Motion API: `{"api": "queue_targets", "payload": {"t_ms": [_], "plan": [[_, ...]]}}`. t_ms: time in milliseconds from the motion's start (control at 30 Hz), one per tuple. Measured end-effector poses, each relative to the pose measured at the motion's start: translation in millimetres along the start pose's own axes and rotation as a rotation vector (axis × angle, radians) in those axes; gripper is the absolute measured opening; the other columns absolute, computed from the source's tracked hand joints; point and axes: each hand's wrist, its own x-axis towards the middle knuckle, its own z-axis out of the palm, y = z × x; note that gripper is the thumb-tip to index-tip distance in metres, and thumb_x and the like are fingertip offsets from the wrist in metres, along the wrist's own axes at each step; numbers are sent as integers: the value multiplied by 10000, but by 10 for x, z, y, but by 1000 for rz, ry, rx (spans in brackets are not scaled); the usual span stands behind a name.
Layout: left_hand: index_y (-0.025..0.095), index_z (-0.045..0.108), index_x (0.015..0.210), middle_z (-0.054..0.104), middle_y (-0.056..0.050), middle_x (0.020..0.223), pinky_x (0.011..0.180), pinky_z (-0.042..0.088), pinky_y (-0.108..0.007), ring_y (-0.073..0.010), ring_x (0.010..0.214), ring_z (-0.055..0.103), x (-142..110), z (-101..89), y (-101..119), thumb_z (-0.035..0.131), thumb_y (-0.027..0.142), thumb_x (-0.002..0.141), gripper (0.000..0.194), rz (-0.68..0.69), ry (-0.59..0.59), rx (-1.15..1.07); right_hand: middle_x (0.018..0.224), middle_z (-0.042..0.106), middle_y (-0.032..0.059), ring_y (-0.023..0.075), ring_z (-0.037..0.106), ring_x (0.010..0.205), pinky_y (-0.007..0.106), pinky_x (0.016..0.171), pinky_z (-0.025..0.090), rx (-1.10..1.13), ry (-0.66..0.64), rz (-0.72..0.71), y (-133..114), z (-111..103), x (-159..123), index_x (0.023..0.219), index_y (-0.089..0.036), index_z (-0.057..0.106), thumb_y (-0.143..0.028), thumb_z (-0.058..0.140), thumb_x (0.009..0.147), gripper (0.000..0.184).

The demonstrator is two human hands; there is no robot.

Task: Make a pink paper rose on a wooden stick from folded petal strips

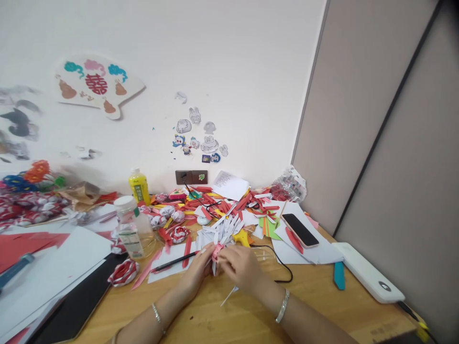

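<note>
Both my hands meet over a small pink and white folded paper piece [217, 253] on the wooden table [315, 301]. My left hand [198, 268] pinches its left side with fingers closed. My right hand [240, 267] curls over its right side, fingers closed on it. A pile of white folded paper strips [218, 231] lies just behind the hands. A black pen [174, 262] rests on white paper to the left. A yellow glue gun [242, 237] with a black cord [283, 267] lies behind my right hand.
A clear plastic bottle [131, 227] and a yellow bottle [139, 186] stand at the left. A phone [300, 230] lies on papers at the right, beside a white power bank [367, 272]. Red paper scraps [215, 200] and paper flowers [124, 272] litter the back.
</note>
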Motion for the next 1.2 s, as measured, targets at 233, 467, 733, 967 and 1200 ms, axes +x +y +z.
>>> {"api": "queue_targets", "payload": {"t_ms": [233,467,733,967,1200], "plan": [[194,557,683,558,50,581,591,420,-245,-125,567,522,24,-41,16,563,476,746,289,-15,129,-67,575,523,30,167,455,534,294,481,285,-171,85,-360,-210,-84,-6,746,-178,553,-178,307,862,271],[197,584,762,582,33,640,585,403,-246,-140,603,525,-30,16,67,581,437,751,240,-21,66,24,663,561,32,162,495,589,284,514,307,-232,120,-44,24,-60,47,922,-176,582,-241,355,920,236],[219,613,689,607,12,628,595,407,-276,-183,623,530,15,-48,32,608,463,707,244,-50,83,109,661,539,7,146,478,612,279,527,282,-247,-28,-125,175,-25,21,802,-193,564,-204,402,918,200],[219,669,929,670,-11,703,657,446,-321,-217,673,601,15,-182,-108,691,405,619,361,-139,123,72,637,547,19,156,474,571,287,497,268,-201,-22,-122,133,-57,38,760,-187,552,-190,365,922,247],[303,599,1119,704,-44,891,662,466,-330,-215,670,639,38,-301,-216,769,333,557,588,-127,4,-92,645,558,38,178,480,573,291,487,300,-28,40,77,203,-26,-2,731,-201,527,-185,377,854,195]]}}
